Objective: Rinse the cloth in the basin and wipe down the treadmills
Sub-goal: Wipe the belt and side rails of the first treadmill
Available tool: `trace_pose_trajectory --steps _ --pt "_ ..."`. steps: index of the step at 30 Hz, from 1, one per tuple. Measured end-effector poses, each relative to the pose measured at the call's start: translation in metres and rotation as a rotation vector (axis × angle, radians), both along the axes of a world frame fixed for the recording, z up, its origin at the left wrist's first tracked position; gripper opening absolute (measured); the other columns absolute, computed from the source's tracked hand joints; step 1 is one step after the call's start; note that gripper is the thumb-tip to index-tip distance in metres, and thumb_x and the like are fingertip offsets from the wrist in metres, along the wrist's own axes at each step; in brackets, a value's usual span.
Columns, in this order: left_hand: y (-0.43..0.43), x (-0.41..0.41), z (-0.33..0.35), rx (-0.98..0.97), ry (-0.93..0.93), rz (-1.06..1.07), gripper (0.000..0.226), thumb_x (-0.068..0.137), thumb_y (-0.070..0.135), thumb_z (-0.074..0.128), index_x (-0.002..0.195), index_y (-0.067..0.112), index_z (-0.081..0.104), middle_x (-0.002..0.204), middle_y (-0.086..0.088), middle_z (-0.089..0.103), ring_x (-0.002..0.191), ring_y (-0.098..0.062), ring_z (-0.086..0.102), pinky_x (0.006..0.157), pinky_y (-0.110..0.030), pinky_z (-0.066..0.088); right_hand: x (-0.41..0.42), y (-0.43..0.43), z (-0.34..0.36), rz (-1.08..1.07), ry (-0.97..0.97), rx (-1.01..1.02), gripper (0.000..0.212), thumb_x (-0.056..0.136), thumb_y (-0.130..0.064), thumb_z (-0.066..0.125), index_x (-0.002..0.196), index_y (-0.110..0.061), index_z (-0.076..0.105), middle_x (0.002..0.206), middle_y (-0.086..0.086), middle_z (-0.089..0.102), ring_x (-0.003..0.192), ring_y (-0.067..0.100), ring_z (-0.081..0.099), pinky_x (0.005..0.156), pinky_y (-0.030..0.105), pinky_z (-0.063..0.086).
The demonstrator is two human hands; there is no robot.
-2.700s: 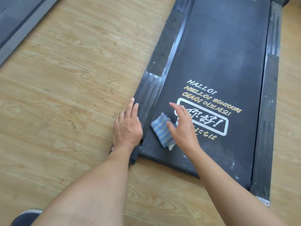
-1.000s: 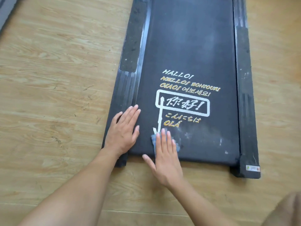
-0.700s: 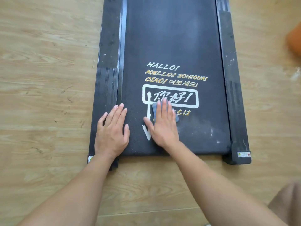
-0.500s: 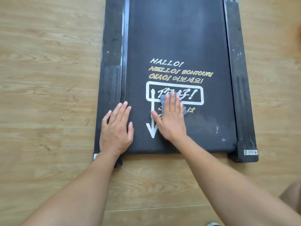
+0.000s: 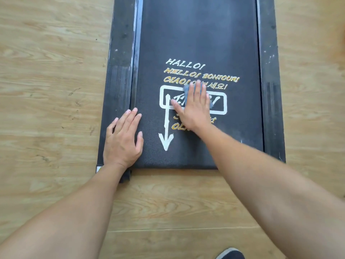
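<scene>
A black treadmill [image 5: 196,34] lies flat on a wood floor [image 5: 46,90]. A white arrow [image 5: 166,135] is painted on its belt. The arrow's tip points at the near end of the belt.

The right hand [image 5: 194,107] lies just right of the arrow, up by its top end. The hand is flat. Its fingers are straight and close together, and the thumb sticks out toward the arrow. It does not grip anything. It presses down on the cloth [image 5: 186,88].

The cloth is blue-grey. It lies on the belt under the hand, up and to the right of the arrow. Only bits of it show. One bit peeks out by the fingertips, and a thin strip shows on the side of the hand away from the arrow. The hand and cloth cover the middle of a white box [image 5: 223,103] at the arrow's top.

The left hand [image 5: 123,139] lies left of the arrow, near its tip. It is flat and open too, with straight fingers a little spread. It holds nothing. Part of it rests on the belt and part on the left rail [image 5: 119,53].

Past the arrow's top are white and gold words [image 5: 184,64]. The first row reads HALLO!

Far right of the arrow runs the right rail [image 5: 268,71], with small pale specks on it. A dark shoe [image 5: 230,254] sits on the floor, well below the arrow.
</scene>
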State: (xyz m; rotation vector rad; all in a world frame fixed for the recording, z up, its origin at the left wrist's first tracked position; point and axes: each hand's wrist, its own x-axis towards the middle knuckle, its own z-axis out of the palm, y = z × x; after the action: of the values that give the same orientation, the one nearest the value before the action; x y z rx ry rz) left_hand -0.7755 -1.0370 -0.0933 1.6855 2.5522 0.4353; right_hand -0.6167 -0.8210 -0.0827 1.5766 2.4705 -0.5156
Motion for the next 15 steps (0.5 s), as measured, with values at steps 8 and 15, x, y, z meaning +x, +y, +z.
trace_pose_trajectory --steps 8,15 --pt "-0.004 0.002 -0.003 0.002 0.001 0.006 0.056 0.103 0.03 0.044 0.158 0.019 0.047 0.171 0.007 0.037 0.159 -0.013 0.032 0.127 -0.045 0.027 0.112 -0.162 0.008 0.068 -0.02 -0.032 0.096 0.102 -0.074 0.023 0.164 -0.008 -0.009 0.172 0.01 -0.017 0.159 0.028 -0.017 0.129 0.049 0.005" --pt "-0.001 0.004 -0.004 0.005 0.006 0.012 0.057 0.102 0.028 0.042 0.158 0.019 0.048 0.171 0.007 0.037 0.158 -0.013 0.034 0.126 -0.045 0.028 0.103 -0.093 -0.004 0.03 -0.029 -0.016 0.099 0.1 -0.076 0.024 0.164 -0.011 -0.012 0.171 0.008 -0.024 0.156 0.024 -0.027 0.129 0.048 -0.004"
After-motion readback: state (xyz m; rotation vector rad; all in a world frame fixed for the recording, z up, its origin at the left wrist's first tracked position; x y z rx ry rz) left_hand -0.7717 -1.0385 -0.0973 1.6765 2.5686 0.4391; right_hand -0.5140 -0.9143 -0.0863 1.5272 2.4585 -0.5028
